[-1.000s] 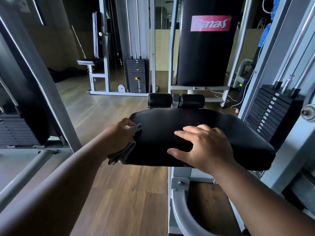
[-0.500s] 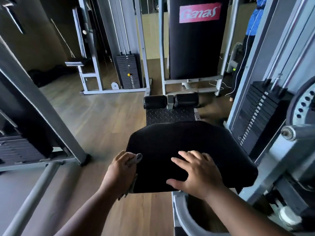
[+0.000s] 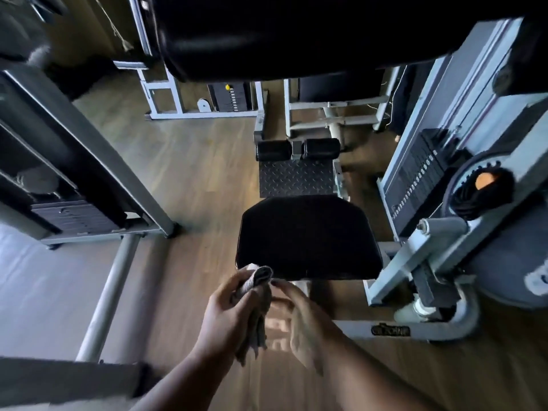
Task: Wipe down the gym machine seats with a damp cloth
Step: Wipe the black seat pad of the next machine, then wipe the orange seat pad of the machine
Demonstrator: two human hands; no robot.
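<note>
Both hands now off the seat (image 3: 308,235), drawn back to its near edge. Left hand (image 3: 228,312) curled round the bunched cloth (image 3: 255,304); right hand (image 3: 299,318) blurred, fingertips apparently at the cloth, grip unclear. Likely refolding before another pass. Open floor (image 3: 189,185) left of seat; weight stack (image 3: 415,179) close right; foot plate (image 3: 296,178) beyond.

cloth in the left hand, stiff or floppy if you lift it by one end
Probably floppy: the grey bunched cloth droops in loose folds below the left hand that grips it. Likely light, since it hangs from a few fingers. Its woven look suggests it would not slip easily, though motion blur near the right hand hides detail.
</note>
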